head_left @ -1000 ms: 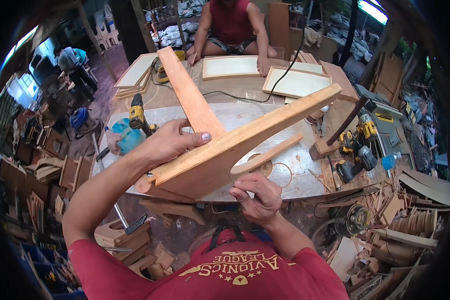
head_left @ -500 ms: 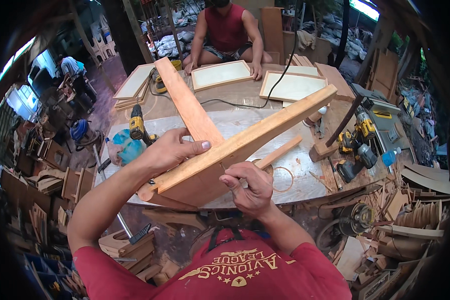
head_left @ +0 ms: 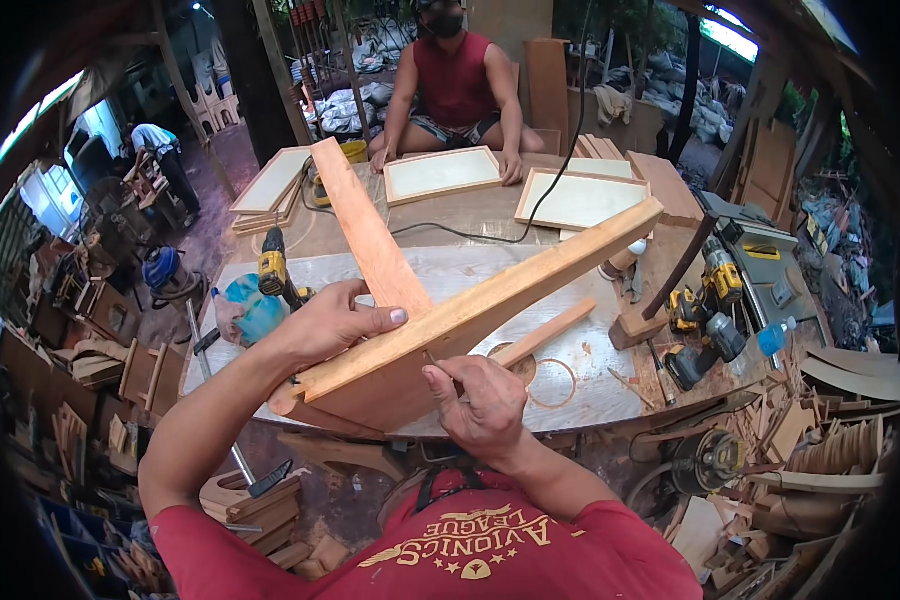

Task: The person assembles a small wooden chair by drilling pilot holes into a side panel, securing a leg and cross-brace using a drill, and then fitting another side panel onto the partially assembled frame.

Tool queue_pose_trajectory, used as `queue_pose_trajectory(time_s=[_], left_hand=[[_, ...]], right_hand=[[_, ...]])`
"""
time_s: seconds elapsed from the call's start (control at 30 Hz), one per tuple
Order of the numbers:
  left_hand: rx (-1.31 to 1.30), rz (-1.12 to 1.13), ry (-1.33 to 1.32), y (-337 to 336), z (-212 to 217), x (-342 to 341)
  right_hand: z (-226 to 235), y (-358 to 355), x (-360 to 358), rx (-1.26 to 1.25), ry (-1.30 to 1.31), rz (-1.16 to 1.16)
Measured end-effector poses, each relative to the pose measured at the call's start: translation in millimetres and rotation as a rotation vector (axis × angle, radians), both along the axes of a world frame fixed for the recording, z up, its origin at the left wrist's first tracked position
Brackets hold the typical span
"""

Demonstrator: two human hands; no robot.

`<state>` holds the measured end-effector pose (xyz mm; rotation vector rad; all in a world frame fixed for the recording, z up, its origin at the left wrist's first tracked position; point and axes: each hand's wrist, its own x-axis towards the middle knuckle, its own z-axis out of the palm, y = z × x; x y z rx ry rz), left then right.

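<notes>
The left hand (head_left: 330,325) lies flat on a wooden plank (head_left: 490,295), fingers spread along its upper face, thumb over the top. The plank slants from the near table edge up to the right, crossing a second, reddish board (head_left: 365,235) that runs away toward the far side. The right hand (head_left: 475,395) pinches a thin pencil-like tool against the plank's lower edge, fingers curled tight. Both boards sit over the worktable (head_left: 570,385), near its front edge. Left of the hand are a yellow drill (head_left: 273,270) and a blue plastic bag (head_left: 255,310). Across the table, another person presses two pale framed panels (head_left: 442,172). More yellow drills (head_left: 705,300) crowd the right rim.
</notes>
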<state>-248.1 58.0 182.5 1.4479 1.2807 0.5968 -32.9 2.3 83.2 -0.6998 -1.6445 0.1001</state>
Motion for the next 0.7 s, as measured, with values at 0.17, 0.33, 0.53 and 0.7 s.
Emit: queue_pose_trajectory(time_s=[0.17, 0.33, 0.53, 0.7], left_hand=[[-0.021, -0.003, -0.017, -3, 0, 0], [0.05, -0.018, -0.004, 1, -8, -1], [0.022, -0.006, 0.018, 4, -11, -6], [0.045, -0.001, -0.01, 8, -12, -6]], right_hand=[[2, -6, -3, -0.138, -0.02, 0.006], [6, -9, -1, -0.482, 0.092, 0.107], [8, -18, 4, -0.876, 0.307, 0.368], [6, -21, -1, -0.437, 0.118, 0.106]])
